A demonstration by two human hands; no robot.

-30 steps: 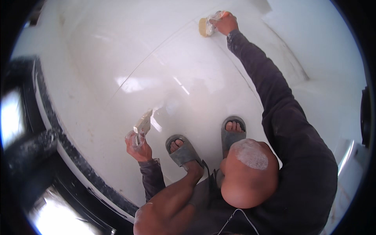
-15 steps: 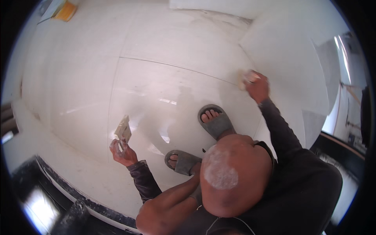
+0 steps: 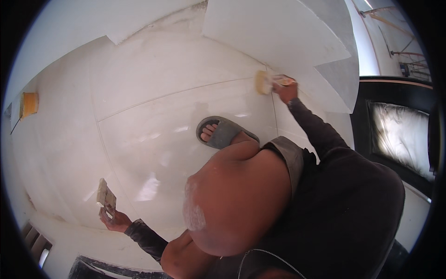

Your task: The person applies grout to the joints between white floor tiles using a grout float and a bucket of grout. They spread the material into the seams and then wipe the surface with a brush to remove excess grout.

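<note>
My left hand (image 3: 116, 219) grips a flat, cream, paint-smeared rectangular tool (image 3: 106, 195), held up at the lower left over the glossy white floor (image 3: 153, 139). My right hand (image 3: 285, 90) grips a pale yellow sponge-like pad (image 3: 261, 83) with a whitish handle, near the floor's right edge beside a white panel (image 3: 274, 32); motion blurs the pad. A sandalled foot (image 3: 218, 132) rests on the tiles between my hands, and my bare, dust-smudged knee (image 3: 232, 204) fills the lower middle.
A yellow and white object (image 3: 29, 106) sits by the left wall. White wall sections (image 3: 69, 42) border the far side. At the right are a black-framed panel (image 3: 399, 135) and, beyond it, metal scaffolding (image 3: 399, 23). A dark edge (image 3: 93, 265) runs along the bottom left.
My view and body have turned rightward, bringing the right-side panels and scaffolding into sight. My right hand moved toward me, then away again along the floor's edge; both hands still hold their tools.
</note>
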